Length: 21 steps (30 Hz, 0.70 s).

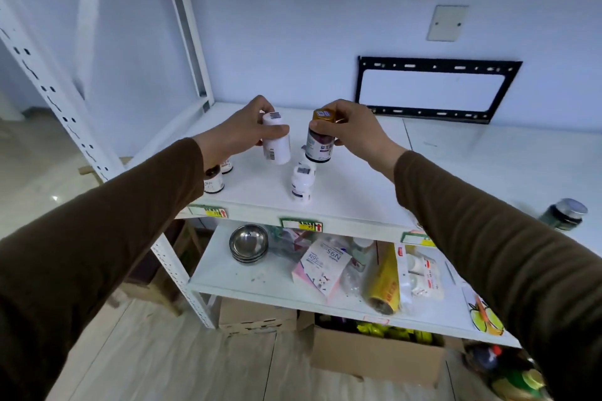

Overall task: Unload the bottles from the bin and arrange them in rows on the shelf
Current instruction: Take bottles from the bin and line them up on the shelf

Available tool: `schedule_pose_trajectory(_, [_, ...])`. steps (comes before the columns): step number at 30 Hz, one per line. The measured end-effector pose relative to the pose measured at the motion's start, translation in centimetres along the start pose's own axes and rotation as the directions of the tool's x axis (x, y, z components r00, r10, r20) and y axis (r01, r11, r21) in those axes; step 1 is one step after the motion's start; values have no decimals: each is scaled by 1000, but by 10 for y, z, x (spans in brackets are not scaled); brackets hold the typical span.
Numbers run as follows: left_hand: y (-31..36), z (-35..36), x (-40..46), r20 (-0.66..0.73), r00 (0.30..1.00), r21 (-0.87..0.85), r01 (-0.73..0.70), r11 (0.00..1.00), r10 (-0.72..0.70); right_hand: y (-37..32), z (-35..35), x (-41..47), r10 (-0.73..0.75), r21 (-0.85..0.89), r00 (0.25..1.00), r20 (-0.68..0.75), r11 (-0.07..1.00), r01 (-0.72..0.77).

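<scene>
Head view: our left hand (241, 130) grips a white bottle (276, 139), our right hand (351, 127) a gold-capped bottle (321, 137), which could topple the small bottles (302, 184) on the shelf (358, 192).

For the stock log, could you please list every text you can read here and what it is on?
"N95": pink-and-white mask packet, lower shelf; printed upside down.
Gold-capped bottle, right hand: label characters too blurred.
White bottle, left hand: print too small.
Shelf-edge price tags: unreadable.
</scene>
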<state>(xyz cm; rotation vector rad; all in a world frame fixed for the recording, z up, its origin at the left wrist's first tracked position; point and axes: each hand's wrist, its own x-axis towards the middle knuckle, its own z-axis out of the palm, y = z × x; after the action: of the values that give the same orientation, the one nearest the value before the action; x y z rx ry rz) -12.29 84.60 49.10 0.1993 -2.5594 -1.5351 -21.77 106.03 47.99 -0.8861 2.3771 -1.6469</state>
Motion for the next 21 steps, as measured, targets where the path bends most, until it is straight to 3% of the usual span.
schedule_pose_trajectory(4, [-18, -38, 30, -28, 999, 120, 29, 992, -26, -1, 32, 52, -10, -23, 998, 69, 1000, 12])
schedule_pose_trajectory(11, [-53, -111, 73, -106, 994, 92, 35, 995, -25, -6, 104, 125, 7, -124, 989, 145, 992, 11])
schedule_pose_trajectory(21, [-115, -173, 120, -25, 995, 22, 98, 995, -98, 29, 201, 186, 210, -374, 974, 80, 912, -166])
